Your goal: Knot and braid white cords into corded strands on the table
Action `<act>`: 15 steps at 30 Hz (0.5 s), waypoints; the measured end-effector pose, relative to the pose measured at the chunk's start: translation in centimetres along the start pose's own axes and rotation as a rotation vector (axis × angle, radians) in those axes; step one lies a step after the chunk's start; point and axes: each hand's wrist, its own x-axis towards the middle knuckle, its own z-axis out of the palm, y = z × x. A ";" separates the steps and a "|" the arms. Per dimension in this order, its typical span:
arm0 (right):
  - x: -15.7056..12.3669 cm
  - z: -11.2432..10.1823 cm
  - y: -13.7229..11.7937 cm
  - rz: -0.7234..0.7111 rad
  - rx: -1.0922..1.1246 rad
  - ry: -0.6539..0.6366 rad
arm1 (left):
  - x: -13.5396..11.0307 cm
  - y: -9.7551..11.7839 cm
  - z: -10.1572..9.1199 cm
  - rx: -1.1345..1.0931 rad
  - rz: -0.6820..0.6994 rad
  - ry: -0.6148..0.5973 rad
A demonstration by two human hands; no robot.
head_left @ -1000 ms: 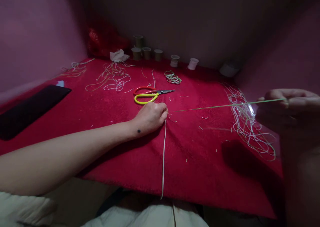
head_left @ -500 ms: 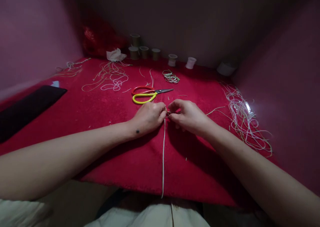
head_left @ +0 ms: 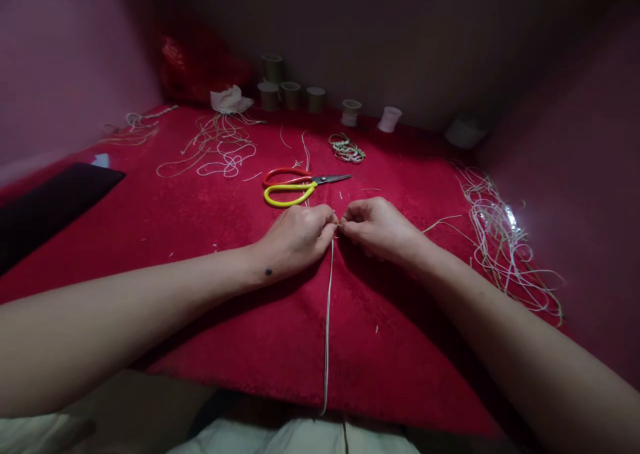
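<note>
The scissors [head_left: 315, 183] are lying on the red-covered bench [head_left: 250, 347], their blades pointing right and their red and yellow handles sitting to the left. Just on the near side of the scissors, the left hand [head_left: 305, 233] is resting with its thumb and fingers clamped on the cord [head_left: 328, 327]. From there the cord is running away from the scissors, down to the bench's near edge. The right hand [head_left: 377, 227] is working just beside the left one, nearer the person than the scissors' blades, its thumb and forefinger closing together on a thin thread [head_left: 339, 225] that is bridging the fingertips of both hands.

Beyond the scissors' blades, a knotted bundle [head_left: 347, 149] is lying in a small heap, and farther past them several spools [head_left: 316, 101] are standing in a row. Loose strings [head_left: 227, 151] are spreading beyond and left of the scissors, trailing from a crumpled white cloth [head_left: 230, 99]. Well to the right of the scissors, a larger tangle [head_left: 505, 254] is sprawling, while a flat black object [head_left: 55, 214] is lying well to their left.
</note>
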 end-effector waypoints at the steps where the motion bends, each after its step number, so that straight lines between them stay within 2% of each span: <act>1: 0.0 0.0 0.0 -0.003 -0.005 0.004 | -0.1 0.0 0.0 -0.010 0.006 0.011; 8: 0.3 -0.2 0.1 -0.029 0.012 -0.017 | -0.7 0.3 -0.3 -0.136 -0.051 0.082; 11: 0.2 -0.3 0.1 -0.006 0.042 -0.044 | -0.9 0.5 -0.7 -0.244 -0.121 0.040; 15: 0.1 -0.4 0.2 0.021 0.082 -0.088 | -1.3 0.4 -1.5 -0.458 -0.277 -0.080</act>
